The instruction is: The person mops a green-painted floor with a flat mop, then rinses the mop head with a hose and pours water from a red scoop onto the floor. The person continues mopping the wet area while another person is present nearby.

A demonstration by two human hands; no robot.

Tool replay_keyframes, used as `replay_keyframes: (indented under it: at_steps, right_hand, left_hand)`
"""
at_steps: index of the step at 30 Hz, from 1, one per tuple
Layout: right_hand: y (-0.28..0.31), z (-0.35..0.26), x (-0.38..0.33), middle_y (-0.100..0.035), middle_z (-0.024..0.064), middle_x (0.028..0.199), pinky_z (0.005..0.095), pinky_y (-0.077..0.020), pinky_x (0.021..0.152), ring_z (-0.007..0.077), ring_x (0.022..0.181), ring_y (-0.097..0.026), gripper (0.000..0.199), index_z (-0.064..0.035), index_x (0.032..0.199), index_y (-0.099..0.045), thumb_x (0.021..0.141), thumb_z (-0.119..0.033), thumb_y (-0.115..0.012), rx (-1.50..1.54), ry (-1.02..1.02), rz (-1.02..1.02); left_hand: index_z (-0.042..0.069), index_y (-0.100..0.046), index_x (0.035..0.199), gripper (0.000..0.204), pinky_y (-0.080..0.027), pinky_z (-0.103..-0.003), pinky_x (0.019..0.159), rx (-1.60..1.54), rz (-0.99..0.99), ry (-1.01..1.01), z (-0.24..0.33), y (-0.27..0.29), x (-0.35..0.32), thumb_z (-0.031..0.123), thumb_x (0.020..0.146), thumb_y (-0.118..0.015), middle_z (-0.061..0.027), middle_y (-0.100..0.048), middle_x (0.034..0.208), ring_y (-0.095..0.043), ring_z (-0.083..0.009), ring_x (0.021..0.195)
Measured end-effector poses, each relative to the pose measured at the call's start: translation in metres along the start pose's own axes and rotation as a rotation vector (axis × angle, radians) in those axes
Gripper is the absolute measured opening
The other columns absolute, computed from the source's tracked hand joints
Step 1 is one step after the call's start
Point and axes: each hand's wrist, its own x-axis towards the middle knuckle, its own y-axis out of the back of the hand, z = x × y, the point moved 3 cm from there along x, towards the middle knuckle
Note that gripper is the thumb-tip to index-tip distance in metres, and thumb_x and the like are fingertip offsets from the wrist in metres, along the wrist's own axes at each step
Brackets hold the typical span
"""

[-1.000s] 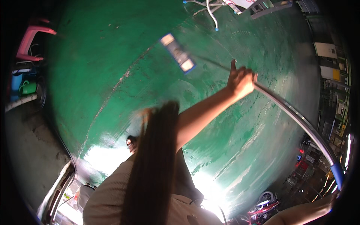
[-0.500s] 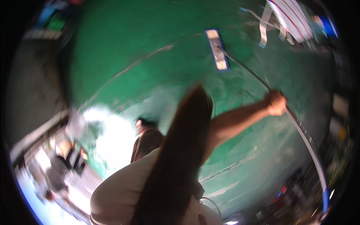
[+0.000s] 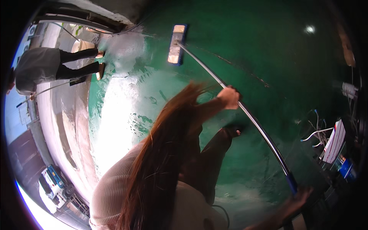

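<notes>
Head view: the left hand (image 3: pixel 229 97) is wrapped around the middle of a metal pole (image 3: pixel 264 134), its fingers closed on the shaft. The right hand (image 3: pixel 301 194) is at the pole's far end, touching the blue grip (image 3: pixel 291 183); it is dim and blurred there, so I cannot tell whether its fingers close around it.

From the left hand, the mop head (image 3: pixel 176 44) lies farther out and to the left, seemingly flat on the green floor (image 3: pixel 245 50). The left hand is clearly the nearer one; the right hand sits at the opposite end, well apart from the mop head. The pole slants from the mop head through the left hand, then down to the right one. The mop head's own long axis does not follow the pole but cuts across it at an angle, running nearly straight away from the body.

Just below the left hand shows the person's foot (image 3: pixel 238 132). Well to the left of that hand, another person (image 3: pixel 42 67) bends near a pale bucket (image 3: pixel 81 45). A striped white board (image 3: pixel 333 143) stands beyond the right hand, farther out and to its right.
</notes>
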Motion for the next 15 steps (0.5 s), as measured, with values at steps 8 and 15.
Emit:
replay_keyframes:
  at_steps: [8, 15]
  right_hand:
    - [-0.308, 0.087, -0.095, -0.030, -0.0040, 0.044, 0.0251, -0.0400, 0.055, 0.0037, 0.038, -0.025, 0.007, -0.0017, 0.078, -0.053, 0.081, 0.001, -0.047, 0.238, -0.288, -0.235]
    - [-0.150, 0.065, -0.070, -0.035, -0.0010, 0.045, 0.0264, -0.0381, 0.047, 0.0041, 0.038, -0.028, 0.010, -0.0006, 0.074, -0.052, 0.076, 0.006, -0.044, 0.144, -0.151, -0.107]
  left_hand:
    - [0.019, -0.062, 0.094, 0.020, -0.013, -0.057, 0.103, 0.269, -0.100, 0.601, -0.297, 0.005, -0.149, 0.030, 0.078, -0.057, -0.0008, -0.060, 0.099, -0.046, -0.0190, 0.112]
    - [0.013, -0.067, 0.084, 0.025, -0.004, -0.060, 0.103, 0.226, -0.028, 0.266, -0.151, -0.024, -0.085, 0.033, 0.082, -0.051, -0.0065, -0.064, 0.089, -0.052, -0.0246, 0.106]
